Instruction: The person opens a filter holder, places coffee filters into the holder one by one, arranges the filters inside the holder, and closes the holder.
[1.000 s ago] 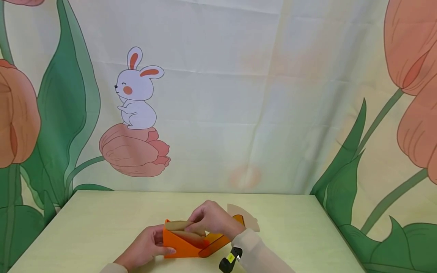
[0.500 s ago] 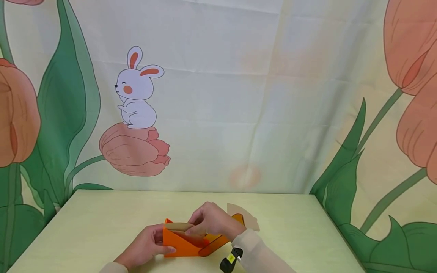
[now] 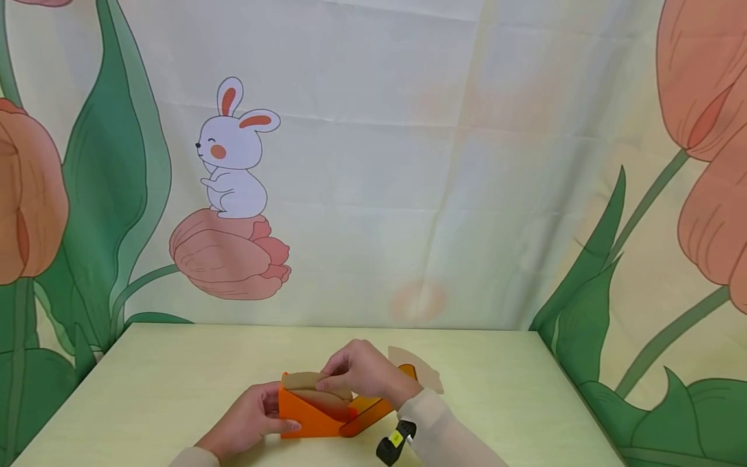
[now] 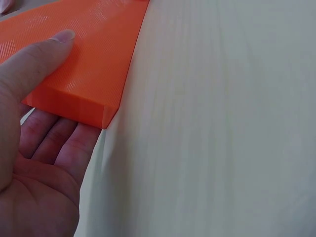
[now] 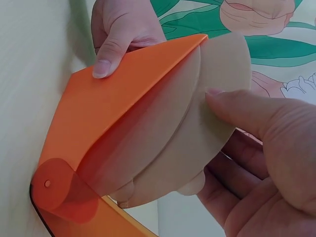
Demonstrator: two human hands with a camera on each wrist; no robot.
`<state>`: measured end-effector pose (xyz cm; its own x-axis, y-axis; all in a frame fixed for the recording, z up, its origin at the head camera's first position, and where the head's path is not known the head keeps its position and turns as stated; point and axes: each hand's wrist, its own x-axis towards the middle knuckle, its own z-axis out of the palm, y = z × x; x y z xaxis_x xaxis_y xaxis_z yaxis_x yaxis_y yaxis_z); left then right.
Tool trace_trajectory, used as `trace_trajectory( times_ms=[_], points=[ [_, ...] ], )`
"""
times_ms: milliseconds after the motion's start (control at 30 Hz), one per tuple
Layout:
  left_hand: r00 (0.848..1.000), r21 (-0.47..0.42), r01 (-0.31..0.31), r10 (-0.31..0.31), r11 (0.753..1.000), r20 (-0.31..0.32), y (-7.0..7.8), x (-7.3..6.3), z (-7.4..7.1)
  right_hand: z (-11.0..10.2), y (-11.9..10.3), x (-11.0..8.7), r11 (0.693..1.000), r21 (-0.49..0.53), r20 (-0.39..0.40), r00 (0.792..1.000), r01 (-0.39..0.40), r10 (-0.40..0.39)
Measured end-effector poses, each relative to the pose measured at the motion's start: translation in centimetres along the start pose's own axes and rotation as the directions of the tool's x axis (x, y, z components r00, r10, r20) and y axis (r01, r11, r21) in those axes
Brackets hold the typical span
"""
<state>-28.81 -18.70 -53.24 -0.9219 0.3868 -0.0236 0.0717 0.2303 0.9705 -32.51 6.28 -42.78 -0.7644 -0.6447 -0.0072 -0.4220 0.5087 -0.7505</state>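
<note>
An orange wedge-shaped holder (image 3: 309, 418) stands on the table with its slanted mouth facing up and right. My left hand (image 3: 251, 415) grips its left end, the thumb (image 4: 54, 52) on the front face and the fingers behind and beneath. Between thumb and fingers, my right hand (image 5: 266, 143) pinches a tan fan-shaped paper coffee filter (image 5: 217, 123), which sticks out of the mouth. In front of it another filter (image 5: 173, 108) sits lower inside. The lower parts of both are hidden in the holder.
The holder's amber lid (image 3: 373, 415) hangs open on a pivot at the right, partly behind my right forearm. Another tan filter (image 3: 428, 379) lies flat on the table (image 3: 496, 389) beyond it. A printed cloth (image 3: 362, 194) backs the table.
Compared with half a second ago, my right hand has risen slightly, and the pinched filter stands a little higher out of the holder. My left hand and the holder stay in place.
</note>
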Motion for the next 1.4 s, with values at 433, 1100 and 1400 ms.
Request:
trace_trajectory(
  times_ms=[433, 1100, 1400],
  points=[
    [1.000, 0.002, 0.016, -0.016, 1.000, -0.007, -0.05, 0.02, 0.04, 0.00, -0.04, -0.08, 1.000, -0.004, 0.021, 0.999, -0.027, 0.027],
    [1.000, -0.011, 0.006, -0.006, 1.000, -0.002, -0.18, -0.03, 0.10, 0.24, 0.41, -0.28, 0.998, -0.042, 0.073, 0.996, -0.041, 0.044],
    [1.000, -0.017, 0.008, -0.008, 1.000, -0.007, -0.05, -0.01, 0.06, 0.16, -0.08, -0.43, 0.994, -0.092, 0.170, 0.983, -0.052, 0.067]
  ],
)
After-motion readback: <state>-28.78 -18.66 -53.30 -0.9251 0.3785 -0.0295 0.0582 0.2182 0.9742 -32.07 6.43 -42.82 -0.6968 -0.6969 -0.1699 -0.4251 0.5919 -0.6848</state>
